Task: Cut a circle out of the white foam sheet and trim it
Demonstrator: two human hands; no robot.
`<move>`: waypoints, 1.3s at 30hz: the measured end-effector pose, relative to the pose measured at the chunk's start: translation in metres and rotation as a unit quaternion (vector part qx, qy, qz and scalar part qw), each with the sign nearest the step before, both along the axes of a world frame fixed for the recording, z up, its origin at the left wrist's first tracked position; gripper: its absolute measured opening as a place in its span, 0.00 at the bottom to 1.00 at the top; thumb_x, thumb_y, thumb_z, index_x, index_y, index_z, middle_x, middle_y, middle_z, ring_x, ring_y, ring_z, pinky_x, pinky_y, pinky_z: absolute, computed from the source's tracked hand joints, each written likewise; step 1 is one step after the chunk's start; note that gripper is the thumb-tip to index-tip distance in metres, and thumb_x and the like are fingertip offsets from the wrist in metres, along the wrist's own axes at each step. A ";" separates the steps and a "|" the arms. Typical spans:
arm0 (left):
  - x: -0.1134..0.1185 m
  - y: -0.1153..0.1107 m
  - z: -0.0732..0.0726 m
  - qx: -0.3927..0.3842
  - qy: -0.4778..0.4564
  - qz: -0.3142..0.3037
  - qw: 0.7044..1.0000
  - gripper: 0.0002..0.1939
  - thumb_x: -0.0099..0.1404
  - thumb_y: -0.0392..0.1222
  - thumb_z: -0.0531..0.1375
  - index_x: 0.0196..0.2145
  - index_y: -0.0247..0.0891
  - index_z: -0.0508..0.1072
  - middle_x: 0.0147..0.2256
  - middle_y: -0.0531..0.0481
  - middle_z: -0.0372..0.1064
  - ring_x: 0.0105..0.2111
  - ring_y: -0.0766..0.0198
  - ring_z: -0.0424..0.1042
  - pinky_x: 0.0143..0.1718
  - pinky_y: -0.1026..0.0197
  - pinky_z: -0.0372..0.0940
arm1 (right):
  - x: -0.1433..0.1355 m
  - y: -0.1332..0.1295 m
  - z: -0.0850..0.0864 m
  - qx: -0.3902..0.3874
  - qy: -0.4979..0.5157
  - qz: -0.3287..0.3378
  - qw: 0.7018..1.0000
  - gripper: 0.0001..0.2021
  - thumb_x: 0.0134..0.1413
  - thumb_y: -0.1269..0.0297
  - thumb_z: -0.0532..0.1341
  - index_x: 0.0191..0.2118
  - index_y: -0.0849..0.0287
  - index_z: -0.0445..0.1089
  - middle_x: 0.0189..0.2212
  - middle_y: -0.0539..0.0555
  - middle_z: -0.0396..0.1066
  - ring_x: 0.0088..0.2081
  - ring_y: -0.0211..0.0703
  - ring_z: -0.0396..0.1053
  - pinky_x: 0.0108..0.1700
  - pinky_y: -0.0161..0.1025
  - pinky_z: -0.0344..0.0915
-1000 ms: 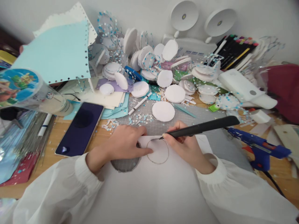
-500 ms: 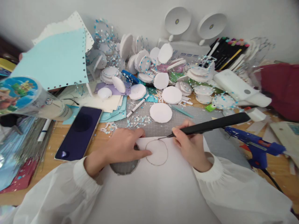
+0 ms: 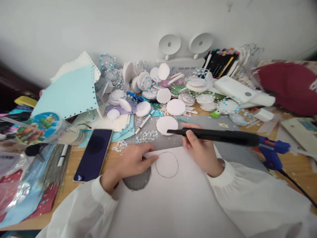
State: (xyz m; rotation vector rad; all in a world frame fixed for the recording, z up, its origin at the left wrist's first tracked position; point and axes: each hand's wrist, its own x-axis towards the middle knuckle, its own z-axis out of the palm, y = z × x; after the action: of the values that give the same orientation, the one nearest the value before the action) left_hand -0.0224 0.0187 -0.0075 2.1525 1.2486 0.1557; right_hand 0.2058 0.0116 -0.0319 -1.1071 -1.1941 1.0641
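A white foam sheet (image 3: 163, 201) lies in front of me, with a round line (image 3: 178, 167) marked near its far edge. Left of that circle is a round cut-out hole (image 3: 137, 181), through which the grey mat shows. My left hand (image 3: 133, 162) holds the sheet at its far edge, the thumb lying beside the circle. In my right hand (image 3: 200, 148) is a black pen-shaped cutter (image 3: 223, 136), gripped between thumb and fingers. It is raised nearly level, its tip pointing left above the sheet's far edge. Beyond lies a white foam disc (image 3: 167, 125).
Several white discs and beaded wire rings pile up along the wall. A phone (image 3: 93, 155) and a plastic cup (image 3: 47, 127) are at left. To the right lies a blue glue gun (image 3: 272, 152) with its cord. Markers (image 3: 221, 62) stand behind.
The cutter's tip has lifted off the circle's far edge, and the tool has turned more level. My left hand stays on the sheet. The camera view has tilted up.
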 end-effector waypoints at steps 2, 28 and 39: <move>0.000 0.001 -0.002 -0.010 -0.035 0.014 0.999 0.12 0.63 0.48 0.54 0.34 0.38 0.70 0.27 0.53 0.68 0.26 0.66 0.65 0.27 0.65 0.55 | -0.002 -0.001 0.005 0.034 -0.103 0.013 0.994 0.14 0.59 0.58 0.57 0.51 0.51 0.67 0.27 0.48 0.69 0.27 0.35 0.66 0.31 0.34 0.64; -0.001 -0.005 0.008 -0.216 -0.248 0.074 0.942 0.13 0.62 0.49 0.58 0.33 0.34 0.69 0.24 0.53 0.67 0.24 0.68 0.67 0.27 0.66 0.60 | -0.012 -0.016 0.035 0.083 -0.213 -0.036 0.973 0.13 0.59 0.61 0.58 0.50 0.53 0.65 0.29 0.50 0.74 0.30 0.41 0.75 0.37 0.40 0.70; -0.003 -0.006 0.002 0.131 0.050 0.058 0.988 0.21 0.67 0.50 0.47 0.23 0.38 0.67 0.18 0.52 0.63 0.19 0.66 0.60 0.24 0.62 0.44 | -0.039 -0.014 0.041 -0.003 -0.027 0.025 0.999 0.11 0.62 0.59 0.54 0.48 0.53 0.57 0.16 0.42 0.71 0.22 0.39 0.72 0.37 0.42 0.69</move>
State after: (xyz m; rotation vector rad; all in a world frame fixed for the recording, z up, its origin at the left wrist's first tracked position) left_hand -0.0253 0.0123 -0.0052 2.3339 1.4826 0.2772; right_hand 0.1663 -0.0022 0.0095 -1.1218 -1.2670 1.0838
